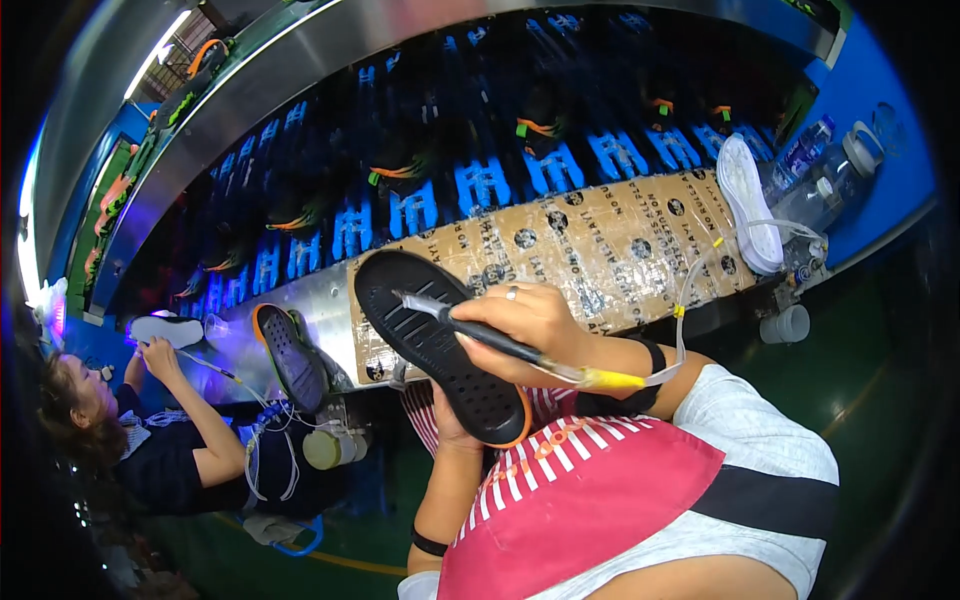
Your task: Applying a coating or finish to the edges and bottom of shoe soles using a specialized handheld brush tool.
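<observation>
A black shoe sole (440,355) with an orange edge at its heel lies tilted in front of me, inner side up. My left hand (454,424) grips it near the heel from underneath, its fingers partly hidden behind the sole. In my right hand (535,322) is a brush (495,341) with a dark handle. Its bristles meet the ribbed forefoot of the sole. A thin clear tube (660,376) runs from the handle's end, past yellow tape, toward the right side of the bench.
Brown printed tape covers the bench (600,250). Beyond it runs a dark conveyor (450,120) with blue marks and shoe uppers. White soles (750,205) and bottles (805,160) stand right. Another black sole (290,355) lies left, near a co-worker (170,450) holding a white sole.
</observation>
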Available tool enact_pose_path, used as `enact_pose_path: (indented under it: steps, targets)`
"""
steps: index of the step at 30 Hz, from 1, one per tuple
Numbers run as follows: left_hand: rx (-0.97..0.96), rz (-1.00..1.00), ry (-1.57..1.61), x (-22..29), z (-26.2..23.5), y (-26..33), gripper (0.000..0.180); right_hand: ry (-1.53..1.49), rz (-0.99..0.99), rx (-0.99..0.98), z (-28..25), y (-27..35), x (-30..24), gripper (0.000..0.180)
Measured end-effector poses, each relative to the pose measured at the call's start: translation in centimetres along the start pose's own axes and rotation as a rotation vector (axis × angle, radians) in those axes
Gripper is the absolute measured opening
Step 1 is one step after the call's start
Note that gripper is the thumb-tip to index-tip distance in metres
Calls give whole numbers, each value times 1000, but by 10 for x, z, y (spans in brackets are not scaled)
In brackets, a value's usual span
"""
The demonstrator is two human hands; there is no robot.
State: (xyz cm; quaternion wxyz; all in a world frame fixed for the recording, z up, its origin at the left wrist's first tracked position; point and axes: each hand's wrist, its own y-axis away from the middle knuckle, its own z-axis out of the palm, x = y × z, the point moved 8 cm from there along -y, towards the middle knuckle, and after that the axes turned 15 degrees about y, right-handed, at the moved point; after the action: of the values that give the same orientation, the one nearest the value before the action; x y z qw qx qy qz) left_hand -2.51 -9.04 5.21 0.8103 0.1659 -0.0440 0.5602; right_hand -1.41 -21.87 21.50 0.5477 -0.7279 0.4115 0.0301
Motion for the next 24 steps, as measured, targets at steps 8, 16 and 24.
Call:
enact_pose_path:
  steps: [8,16,24]
  targets:
    - [-84,-63,3,-1,-1,7,56,-33,-249,-139,29,16,-30,21]
    - [-59,6,10,8,-7,8,54,-55,-122,-14,22,19,-13,21]
    - [-101,-3,-11,16,1,9,57,-194,-167,-75,27,27,-25,13]
